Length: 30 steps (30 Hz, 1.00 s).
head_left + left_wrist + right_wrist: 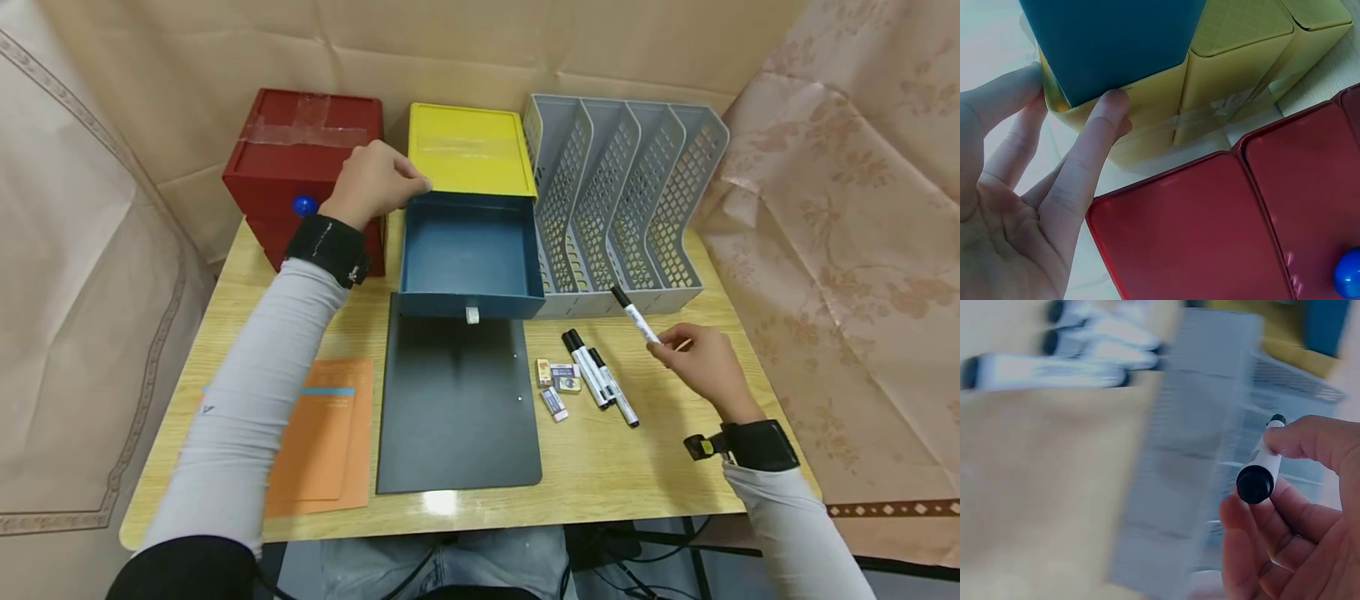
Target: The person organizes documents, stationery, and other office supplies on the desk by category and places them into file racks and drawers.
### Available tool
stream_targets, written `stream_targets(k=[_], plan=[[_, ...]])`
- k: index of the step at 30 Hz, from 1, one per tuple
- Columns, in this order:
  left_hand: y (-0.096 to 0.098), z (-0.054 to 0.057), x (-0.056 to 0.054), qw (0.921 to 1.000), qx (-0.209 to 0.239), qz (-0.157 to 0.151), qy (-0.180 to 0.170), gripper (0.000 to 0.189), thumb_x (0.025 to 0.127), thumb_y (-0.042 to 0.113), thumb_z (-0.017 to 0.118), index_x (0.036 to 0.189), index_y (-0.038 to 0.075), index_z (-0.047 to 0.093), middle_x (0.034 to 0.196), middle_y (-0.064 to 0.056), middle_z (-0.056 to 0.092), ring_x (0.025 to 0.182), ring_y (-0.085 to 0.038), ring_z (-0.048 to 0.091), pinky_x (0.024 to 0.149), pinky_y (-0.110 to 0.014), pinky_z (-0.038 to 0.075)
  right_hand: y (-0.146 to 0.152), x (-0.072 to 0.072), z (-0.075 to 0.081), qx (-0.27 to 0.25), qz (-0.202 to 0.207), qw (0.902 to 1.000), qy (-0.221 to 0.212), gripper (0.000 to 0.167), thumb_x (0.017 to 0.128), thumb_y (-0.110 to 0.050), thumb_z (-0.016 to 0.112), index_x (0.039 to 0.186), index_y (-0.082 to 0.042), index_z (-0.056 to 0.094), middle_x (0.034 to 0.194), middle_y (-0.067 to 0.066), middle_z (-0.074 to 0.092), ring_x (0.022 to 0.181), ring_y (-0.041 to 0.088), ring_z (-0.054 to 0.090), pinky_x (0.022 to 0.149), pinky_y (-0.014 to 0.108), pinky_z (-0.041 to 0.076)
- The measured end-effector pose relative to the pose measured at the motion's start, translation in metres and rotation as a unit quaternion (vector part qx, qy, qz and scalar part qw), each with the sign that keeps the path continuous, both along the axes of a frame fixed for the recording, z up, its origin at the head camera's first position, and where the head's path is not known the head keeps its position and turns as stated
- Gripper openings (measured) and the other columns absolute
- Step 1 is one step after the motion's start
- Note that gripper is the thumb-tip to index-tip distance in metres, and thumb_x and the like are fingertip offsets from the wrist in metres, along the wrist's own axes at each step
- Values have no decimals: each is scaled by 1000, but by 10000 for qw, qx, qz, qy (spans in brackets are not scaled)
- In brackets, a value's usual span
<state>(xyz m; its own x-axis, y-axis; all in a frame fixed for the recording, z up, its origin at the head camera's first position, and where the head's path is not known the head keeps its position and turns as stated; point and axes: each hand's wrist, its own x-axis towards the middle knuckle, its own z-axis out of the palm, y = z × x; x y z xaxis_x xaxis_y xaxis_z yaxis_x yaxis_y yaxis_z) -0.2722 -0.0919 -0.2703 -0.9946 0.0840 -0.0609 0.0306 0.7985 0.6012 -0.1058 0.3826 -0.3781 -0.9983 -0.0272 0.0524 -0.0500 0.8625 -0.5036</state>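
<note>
My right hand [701,367] pinches a white marker with a black cap [633,315] between thumb and fingers. The marker is raised and tilted, its capped tip near the front rim of the grey file rack [622,302]. Its black end points at the camera in the right wrist view. With thumb and fingers, my left hand [378,185] grips the front left top corner of the yellow drawer cabinet [468,154]. The cabinet's blue drawer [471,250] is pulled out, showing a bare floor and a small white knob [472,315].
Several markers [588,371] lie beside small boxed erasers [564,377]. A dark grey flat board [457,408] sits before the drawer, and orange notebooks [318,450] lie at left. The red drawer cabinet [300,158] with a blue knob [304,205] stands back left.
</note>
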Motion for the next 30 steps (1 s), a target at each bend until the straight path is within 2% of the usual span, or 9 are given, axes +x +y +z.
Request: stream_targets(k=[3,6,8,12,16,19,22,26,30], plan=[[-1,2,0,10000,-20,8,-21,42,97,48,64,124,19,76,108,-5,72,91,-23,61,72,-33,51,-14,-7,30,-227,-3,9987,458,24,94,-31,74,100,-8,76,82,11,73,64,6,61,55,26,47],[-2,2,-1,10000,-22,19,-7,41,97,48,64,123,19,76,107,-6,71,91,-23,61,72,-34,51,-40,-24,58,-424,244,9950,876,22,93,-30,75,101,-10,77,85,10,74,69,4,61,59,22,45],[-2,2,-1,10000,-39,24,-20,41,97,48,64,123,19,76,107,-6,71,91,-24,60,72,-34,51,-63,-38,72,-416,601,9910,1125,19,92,-27,77,101,-10,78,88,9,73,73,7,61,62,22,45],[-2,1,-1,10000,-18,28,-69,41,97,47,65,123,18,76,106,-6,71,92,-24,61,73,-34,52,-114,-69,90,-30,1648,9774,1321,17,92,-22,77,102,-9,79,89,6,70,79,17,61,69,31,45],[0,-1,-1,9999,37,22,-128,40,97,47,65,123,18,76,106,-6,71,92,-24,61,73,-33,53,-162,-95,95,690,2439,9584,1313,19,94,-24,74,106,-9,79,93,7,67,85,23,60,74,39,48],[1,-1,0,9999,80,0,-123,40,97,46,65,122,18,76,104,-6,70,91,-24,61,73,-34,52,-190,-111,92,1150,2697,9469,1320,20,95,-25,74,105,-10,80,95,7,69,90,26,60,79,41,49],[2,-2,2,9999,84,-16,-86,39,97,45,65,122,18,76,102,-6,69,90,-24,60,72,-35,51,-209,-124,85,1447,2797,9404,1284,17,93,-23,75,103,-9,80,97,8,71,93,28,61,83,42,50],[3,-2,2,10000,16,4,-97,40,98,46,64,123,18,75,103,-7,68,90,-24,60,72,-34,51,-222,-133,77,1758,2953,9323,1132,15,91,-20,77,99,-9,81,96,8,76,88,27,67,81,41,54],[1,1,2,10000,21,19,-82,39,97,46,65,123,18,76,103,-6,70,89,-23,62,72,-34,52,-226,-132,73,1860,3306,9205,937,12,91,-21,77,97,-12,82,95,6,77,85,22,70,78,39,57]])
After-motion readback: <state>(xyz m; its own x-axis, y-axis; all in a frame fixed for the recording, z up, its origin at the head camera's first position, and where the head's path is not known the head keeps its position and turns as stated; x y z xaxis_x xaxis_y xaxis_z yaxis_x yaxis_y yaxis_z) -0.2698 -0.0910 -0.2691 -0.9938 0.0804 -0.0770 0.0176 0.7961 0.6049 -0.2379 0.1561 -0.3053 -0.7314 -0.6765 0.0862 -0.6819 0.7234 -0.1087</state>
